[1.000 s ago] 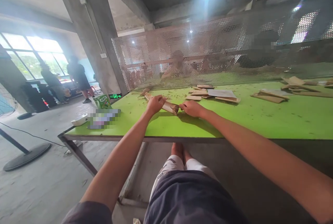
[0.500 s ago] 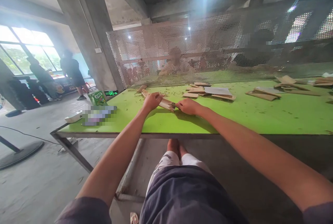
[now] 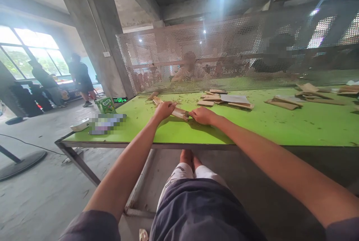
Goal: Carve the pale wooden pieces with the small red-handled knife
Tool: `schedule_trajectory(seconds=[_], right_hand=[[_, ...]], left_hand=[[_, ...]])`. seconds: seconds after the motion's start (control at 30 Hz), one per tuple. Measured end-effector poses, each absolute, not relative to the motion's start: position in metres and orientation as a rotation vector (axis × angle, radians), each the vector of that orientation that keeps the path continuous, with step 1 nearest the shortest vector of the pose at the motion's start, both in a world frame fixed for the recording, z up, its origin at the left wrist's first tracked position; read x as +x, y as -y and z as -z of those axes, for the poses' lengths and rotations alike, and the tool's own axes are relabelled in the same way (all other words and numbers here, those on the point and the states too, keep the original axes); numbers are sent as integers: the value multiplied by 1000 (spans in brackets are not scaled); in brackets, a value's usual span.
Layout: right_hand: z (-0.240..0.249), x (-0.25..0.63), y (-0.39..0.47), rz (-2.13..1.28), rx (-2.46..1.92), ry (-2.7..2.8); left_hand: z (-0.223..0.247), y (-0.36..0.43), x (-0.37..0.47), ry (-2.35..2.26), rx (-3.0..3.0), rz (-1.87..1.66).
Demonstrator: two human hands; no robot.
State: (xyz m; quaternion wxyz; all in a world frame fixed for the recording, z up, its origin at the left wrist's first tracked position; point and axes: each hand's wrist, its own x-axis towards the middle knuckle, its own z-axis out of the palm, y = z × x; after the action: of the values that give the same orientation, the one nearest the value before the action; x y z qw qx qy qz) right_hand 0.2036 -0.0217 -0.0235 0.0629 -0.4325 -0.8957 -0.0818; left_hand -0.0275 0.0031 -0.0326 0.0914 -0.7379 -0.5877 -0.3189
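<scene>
A long pale-brown piece (image 3: 180, 113), like a strip of bark or card, lies slantwise on the green tabletop, its near end dark and ragged. My left hand (image 3: 165, 110) is closed over its middle, fingers wrapped around the edge. At the ragged end, my right hand (image 3: 203, 115) is closed in a pinch. What sits between those fingertips is too small to make out. Brown crumbs are scattered around the piece.
Several flat brown pieces with a white sheet (image 3: 235, 99) lie at the back, and more brown pieces (image 3: 283, 102) lie to the right. A perforated metal screen (image 3: 168, 58) borders the table's rear. A green box (image 3: 106, 105) stands left. People are in the background.
Both hands stay at the piece in nearly the same positions. The view has shifted very slightly; nothing was taken up or let go.
</scene>
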Motion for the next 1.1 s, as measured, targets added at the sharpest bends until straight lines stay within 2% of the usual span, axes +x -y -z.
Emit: schedule_trajectory(seconds=[0.4,0.77,1.1], right_hand=[[21,194,28,209,-1342,2761],[10,202,21,-49,-1436,2769],[11,200,13,122,-1416,2810]], left_hand=[[35,-5,-28,1813,-2216,874],[24,12,-13,1713,-2099,1084],[31,-8,-20,1758,-2222,1082]])
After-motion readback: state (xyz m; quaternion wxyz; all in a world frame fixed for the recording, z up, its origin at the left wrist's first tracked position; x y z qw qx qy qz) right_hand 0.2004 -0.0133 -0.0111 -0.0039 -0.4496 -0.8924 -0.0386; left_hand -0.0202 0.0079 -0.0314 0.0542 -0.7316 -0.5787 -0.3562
